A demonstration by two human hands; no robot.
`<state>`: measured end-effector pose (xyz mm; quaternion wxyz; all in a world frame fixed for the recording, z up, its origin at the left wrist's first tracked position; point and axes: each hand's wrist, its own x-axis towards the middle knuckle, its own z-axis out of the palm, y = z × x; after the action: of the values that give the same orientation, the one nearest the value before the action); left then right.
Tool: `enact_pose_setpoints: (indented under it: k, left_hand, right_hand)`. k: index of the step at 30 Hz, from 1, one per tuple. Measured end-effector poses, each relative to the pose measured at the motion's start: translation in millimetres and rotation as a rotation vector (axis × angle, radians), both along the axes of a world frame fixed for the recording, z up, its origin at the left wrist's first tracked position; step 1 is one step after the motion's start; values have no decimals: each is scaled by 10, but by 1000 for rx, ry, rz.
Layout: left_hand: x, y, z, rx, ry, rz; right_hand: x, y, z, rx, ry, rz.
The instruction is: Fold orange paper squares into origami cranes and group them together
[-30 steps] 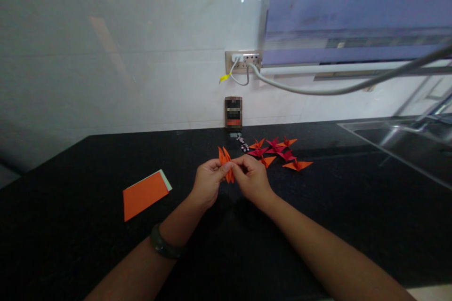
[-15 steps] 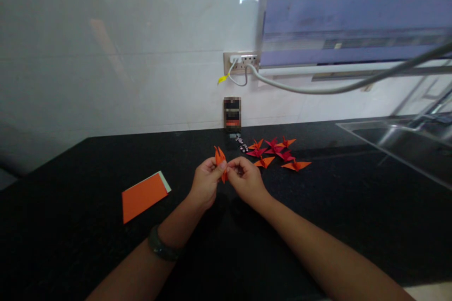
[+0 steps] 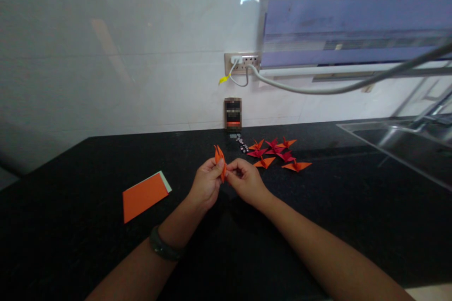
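Your left hand (image 3: 206,183) grasps a slim piece of folded orange paper (image 3: 219,154) between thumb and fingers, above the middle of the dark surface (image 3: 229,249), closer to its back edge than to its front. The paper's long axis runs away from you, leaning slightly left, with two slender points at the far end aimed at the back edge and the near end directed down toward you. Your right hand (image 3: 249,183) pinches the paper's right side near that lower end, thumb and forefinger drawn together, the remaining fingers curled.

A bracelet (image 3: 163,247) circles your left wrist. To your left, toward the surface's left edge, an orange sheet (image 3: 144,197) lies flat over a pale green sheet (image 3: 165,181) that shows along its far side and right end.

To your right, red and orange paper cranes (image 3: 274,149) sit clustered between your hand and the sink (image 3: 381,149), toward the back edge. At that edge, a dark device (image 3: 233,114) with a pixelated front stands upright near the wall (image 3: 158,89), a beaded strap (image 3: 243,147) lying just before it.
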<state>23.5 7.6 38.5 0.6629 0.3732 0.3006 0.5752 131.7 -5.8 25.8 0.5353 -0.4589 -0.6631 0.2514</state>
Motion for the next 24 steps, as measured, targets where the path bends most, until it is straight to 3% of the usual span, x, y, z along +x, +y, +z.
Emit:
enact_pose_setpoints:
  k: [5, 10, 18, 24]
  left_hand:
    - [4, 20, -59, 99, 194, 36]
    - [5, 33, -120, 244, 425, 50]
    - [22, -6, -104, 135, 424, -67]
    - [-44, 16, -33, 260, 602, 51]
  right_hand:
    - [19, 32, 11, -87, 206, 2]
    - [37, 34, 25, -99, 222, 15]
    - [61, 1, 123, -90, 368, -25]
    - [94, 51, 83, -103, 379, 96]
